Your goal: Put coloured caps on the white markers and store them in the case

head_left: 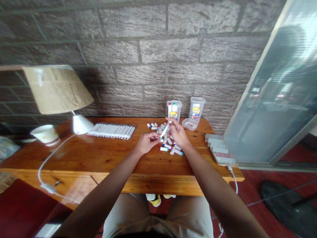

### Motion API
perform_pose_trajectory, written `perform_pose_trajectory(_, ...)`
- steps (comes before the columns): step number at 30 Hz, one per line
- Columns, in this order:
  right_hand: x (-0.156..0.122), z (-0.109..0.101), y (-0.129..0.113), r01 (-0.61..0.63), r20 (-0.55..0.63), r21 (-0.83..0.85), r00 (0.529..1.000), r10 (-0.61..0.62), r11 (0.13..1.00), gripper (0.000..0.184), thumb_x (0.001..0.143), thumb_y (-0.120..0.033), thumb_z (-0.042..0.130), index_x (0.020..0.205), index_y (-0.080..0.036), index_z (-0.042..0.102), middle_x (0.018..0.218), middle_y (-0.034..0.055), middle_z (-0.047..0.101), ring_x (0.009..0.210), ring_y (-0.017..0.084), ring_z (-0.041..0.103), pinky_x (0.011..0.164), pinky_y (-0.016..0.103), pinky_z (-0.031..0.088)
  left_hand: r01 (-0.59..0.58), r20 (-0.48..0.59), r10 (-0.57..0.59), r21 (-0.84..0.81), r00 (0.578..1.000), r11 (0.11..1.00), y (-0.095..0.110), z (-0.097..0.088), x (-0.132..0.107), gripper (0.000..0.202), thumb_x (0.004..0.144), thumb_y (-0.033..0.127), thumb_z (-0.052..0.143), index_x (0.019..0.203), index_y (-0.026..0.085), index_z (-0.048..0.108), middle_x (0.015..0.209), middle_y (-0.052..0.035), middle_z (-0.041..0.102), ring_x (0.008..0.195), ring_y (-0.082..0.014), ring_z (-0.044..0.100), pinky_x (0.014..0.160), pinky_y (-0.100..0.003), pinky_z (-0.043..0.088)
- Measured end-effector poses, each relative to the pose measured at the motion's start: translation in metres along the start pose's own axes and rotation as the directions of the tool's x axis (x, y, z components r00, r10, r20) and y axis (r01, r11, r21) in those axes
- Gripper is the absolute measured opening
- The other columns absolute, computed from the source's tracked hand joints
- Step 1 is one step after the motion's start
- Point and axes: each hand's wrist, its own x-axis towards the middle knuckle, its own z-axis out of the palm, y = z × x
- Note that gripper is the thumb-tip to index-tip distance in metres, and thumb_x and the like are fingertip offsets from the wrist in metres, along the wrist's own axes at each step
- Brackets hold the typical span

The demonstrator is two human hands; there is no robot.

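Observation:
My right hand (179, 133) is closed on a white marker (165, 129), held tilted above a loose pile of markers (169, 146) with coloured caps on the wooden table (105, 158). Just left of the pile, my left hand (147, 141) has its fingers curled near the marker's lower end; what they hold, if anything, is too small to tell. A neat row of white markers (112, 130) lies to the left. At the back stand two clear plastic boxes, one with markers inside (173, 109) and one open (196, 108), with a lid (190, 123) in front.
A white desk lamp (82, 124) with its cable and a white cup (45, 134) sit at the table's left. A brick wall rises behind. A glass partition (289, 83) stands to the right, a blurred flat object (221, 150) lies on the table's right end, and a dark round base (293, 211) rests on the floor.

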Motion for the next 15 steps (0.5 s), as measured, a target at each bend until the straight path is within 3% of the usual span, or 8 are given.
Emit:
perform_pose_trajectory(5, -0.001, 0.002, -0.021, -0.004, 0.027, 0.112, 1.0, 0.001, 0.994, 0.023, 0.086, -0.043, 0.058, 0.1, -0.024, 0.057, 0.071, -0.0047, 0.056, 0.048, 0.009, 0.044, 0.045, 0.021, 0.037, 0.022, -0.007, -0.022, -0.009, 1.0, 1.0, 0.006, 0.0, -0.001, 0.013, 0.078, 0.027, 0.071, 0.086, 0.018, 0.072, 0.089, -0.0045, 0.077, 0.072, -0.0157, 0.067, 0.075, -0.029, 0.053)
perform_pose_trajectory(9, -0.012, 0.006, -0.048, -0.052, 0.061, 0.286, 0.997, 0.036, 0.957, 0.038, 0.073, -0.042, 0.077, 0.093, -0.026, 0.049, 0.074, -0.0076, 0.057, 0.046, 0.007, 0.043, 0.045, 0.021, 0.038, 0.014, -0.011, -0.014, 0.003, 1.0, 1.0, 0.009, -0.001, -0.001, 0.013, 0.08, 0.029, 0.069, 0.086, 0.018, 0.073, 0.087, -0.0044, 0.076, 0.07, -0.0158, 0.067, 0.072, -0.028, 0.053)
perform_pose_trajectory(12, -0.024, 0.01, -0.065, -0.106, 0.189, 0.338, 0.981, 0.043, 0.935, 0.041, 0.068, -0.037, 0.082, 0.098, -0.025, 0.057, 0.08, -0.0044, 0.065, 0.051, 0.009, 0.051, 0.048, 0.022, 0.042, -0.008, 0.006, 0.008, -0.006, 1.0, 1.0, 0.009, -0.001, -0.001, 0.014, 0.081, 0.028, 0.068, 0.087, 0.017, 0.073, 0.087, -0.0053, 0.076, 0.073, -0.0172, 0.067, 0.072, -0.028, 0.052)
perform_pose_trajectory(15, -0.033, 0.012, -0.072, -0.132, 0.269, 0.36, 0.963, 0.033, 0.924, 0.031, 0.069, -0.035, 0.083, 0.09, -0.022, 0.065, 0.079, -0.001, 0.068, 0.056, 0.01, 0.056, 0.05, 0.022, 0.044, -0.023, 0.03, 0.023, 0.009, 0.999, 1.0, 0.007, -0.001, -0.002, 0.014, 0.079, 0.025, 0.069, 0.088, 0.015, 0.073, 0.084, -0.0056, 0.076, 0.074, -0.0192, 0.067, 0.071, -0.029, 0.051)
